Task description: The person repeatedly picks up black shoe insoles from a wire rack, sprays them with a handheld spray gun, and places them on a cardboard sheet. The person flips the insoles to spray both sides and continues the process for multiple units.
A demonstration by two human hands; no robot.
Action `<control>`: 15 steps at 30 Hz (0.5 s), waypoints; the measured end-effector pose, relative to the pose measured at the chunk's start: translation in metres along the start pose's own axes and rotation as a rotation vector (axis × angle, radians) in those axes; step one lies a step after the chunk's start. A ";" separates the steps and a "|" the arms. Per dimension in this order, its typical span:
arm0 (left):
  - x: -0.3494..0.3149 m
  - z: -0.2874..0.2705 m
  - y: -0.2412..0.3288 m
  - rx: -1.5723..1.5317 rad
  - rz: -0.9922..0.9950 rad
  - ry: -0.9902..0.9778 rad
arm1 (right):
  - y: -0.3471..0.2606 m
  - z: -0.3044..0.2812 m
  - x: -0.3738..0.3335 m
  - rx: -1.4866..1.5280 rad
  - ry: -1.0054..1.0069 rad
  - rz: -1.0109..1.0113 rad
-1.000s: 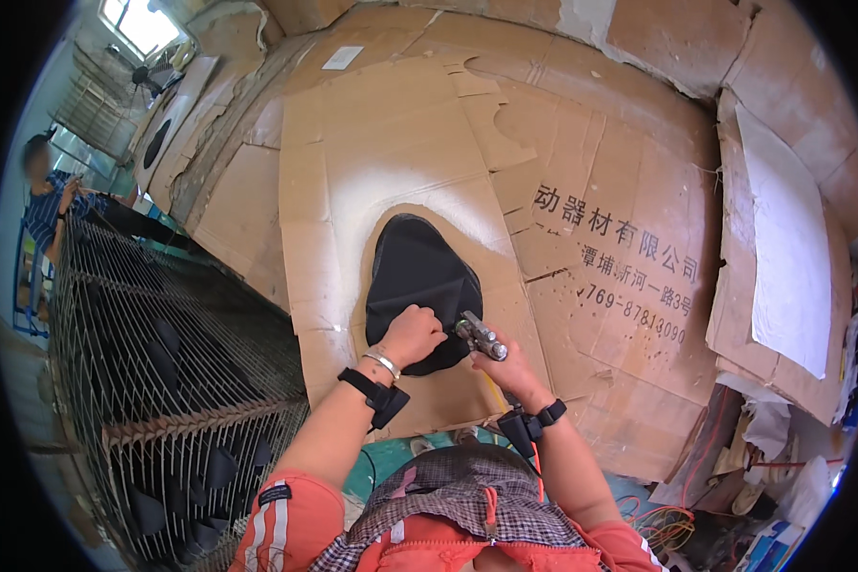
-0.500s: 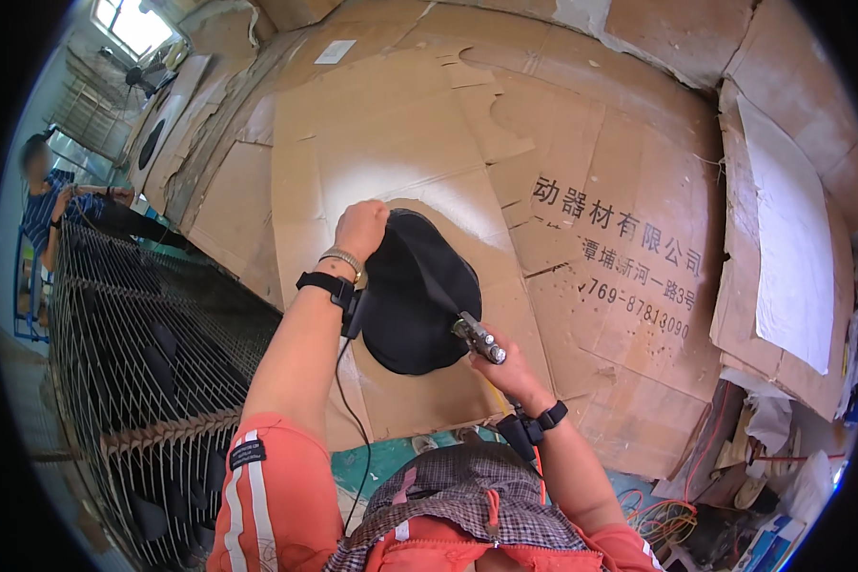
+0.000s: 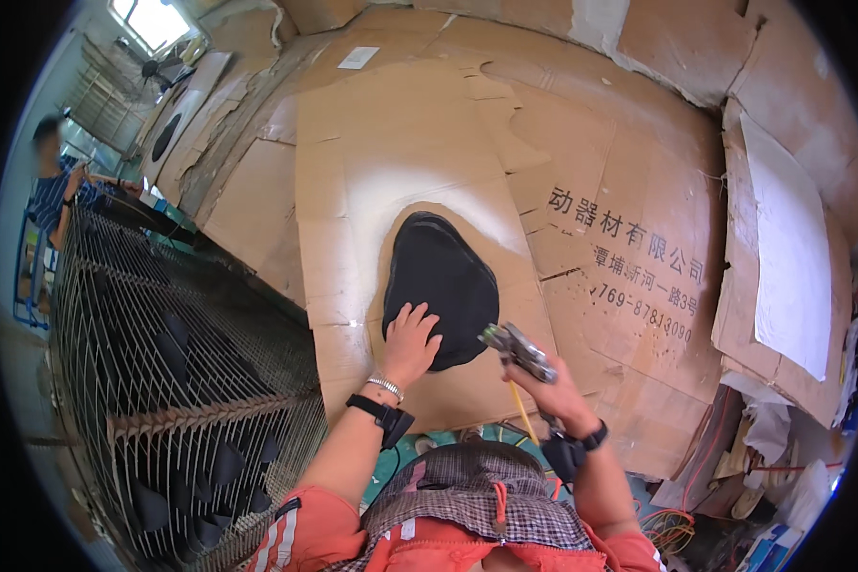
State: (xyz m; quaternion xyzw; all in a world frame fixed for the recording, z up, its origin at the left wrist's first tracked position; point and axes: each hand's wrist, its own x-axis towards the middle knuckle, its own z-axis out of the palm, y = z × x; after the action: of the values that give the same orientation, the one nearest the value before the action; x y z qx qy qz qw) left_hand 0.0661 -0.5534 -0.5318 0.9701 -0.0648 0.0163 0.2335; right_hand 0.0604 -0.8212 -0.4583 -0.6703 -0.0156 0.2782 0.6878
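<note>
A black, rounded, tapering sheet (image 3: 445,276), fabric or foam-like, lies flat on the brown cardboard (image 3: 338,191) in front of me. My left hand (image 3: 410,345) rests on its lower left part, palm down and fingers spread. Off the sheet's lower right edge, my right hand (image 3: 564,398) grips a metal spray gun (image 3: 526,357), whose nozzle points up and left toward the sheet. From the gun a yellow hose (image 3: 524,412) runs down toward my body. Pale whitish residue surrounds the sheet on the cardboard.
At left stands a wire mesh rack (image 3: 191,419) with several black pieces on it. Beyond it is a person (image 3: 55,186) in a striped shirt. A white sheet (image 3: 782,238) hangs on cardboard at right. Tangled cables (image 3: 672,529) lie at lower right.
My left hand has moved from the sheet's upper left edge down to its lower left part. The spray gun has drawn off the sheet to the right. The sheet now lies flatter.
</note>
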 end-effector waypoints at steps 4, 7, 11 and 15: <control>0.007 -0.007 -0.016 -0.336 -0.115 0.168 | -0.077 0.002 -0.091 0.015 0.029 0.008; -0.008 -0.036 -0.032 -0.518 -0.230 0.370 | -0.095 0.003 -0.145 -0.047 0.042 -0.031; -0.049 -0.079 -0.051 -0.570 -0.472 0.426 | -0.105 0.022 -0.194 -0.011 0.200 -0.060; -0.083 -0.092 -0.075 -0.622 -0.476 0.487 | -0.105 0.031 -0.231 -0.041 0.202 -0.068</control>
State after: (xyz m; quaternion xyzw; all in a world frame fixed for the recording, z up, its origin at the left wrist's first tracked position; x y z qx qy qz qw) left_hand -0.0062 -0.4354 -0.4893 0.8097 0.2148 0.1695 0.5191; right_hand -0.1089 -0.8806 -0.2766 -0.7078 0.0253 0.1853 0.6812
